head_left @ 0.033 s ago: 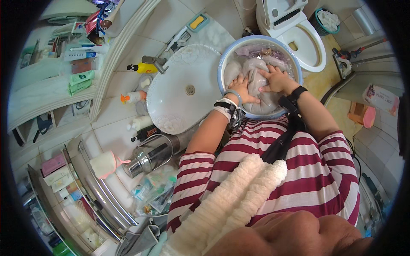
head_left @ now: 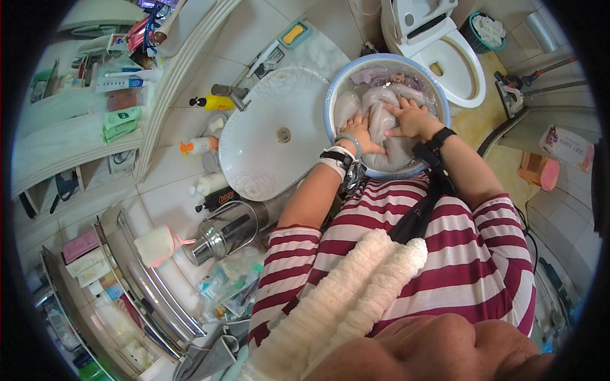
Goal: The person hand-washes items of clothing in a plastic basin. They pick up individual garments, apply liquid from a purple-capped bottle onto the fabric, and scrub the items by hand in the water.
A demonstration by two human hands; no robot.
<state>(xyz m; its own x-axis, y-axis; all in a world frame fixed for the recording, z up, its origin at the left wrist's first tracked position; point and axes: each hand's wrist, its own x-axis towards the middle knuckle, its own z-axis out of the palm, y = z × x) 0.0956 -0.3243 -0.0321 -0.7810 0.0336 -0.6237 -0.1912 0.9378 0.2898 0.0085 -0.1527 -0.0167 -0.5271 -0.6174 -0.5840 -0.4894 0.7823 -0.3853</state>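
A round white basin with a blue rim [head_left: 328, 105] holds a pale, pinkish-grey wet cloth [head_left: 381, 98] that bulges in puffy folds. Some of the cloth at the far side looks purplish, with water around it. My left hand [head_left: 362, 134] lies flat on the cloth at the left, its fingers spread. On the right side, my right hand [head_left: 412, 119] presses down on the same cloth, fingers apart and stretched out. Neither hand grips anything. Both wrists wear bands.
A white washbasin [head_left: 267, 152] with a tap [head_left: 232, 95] adjoins on the left, bottles along its edge. Beyond the basin stands a toilet [head_left: 460, 70], lid raised, and a bin [head_left: 486, 32]. A metal flask [head_left: 222, 232] and a pink-handled dipper [head_left: 155, 246] are at lower left.
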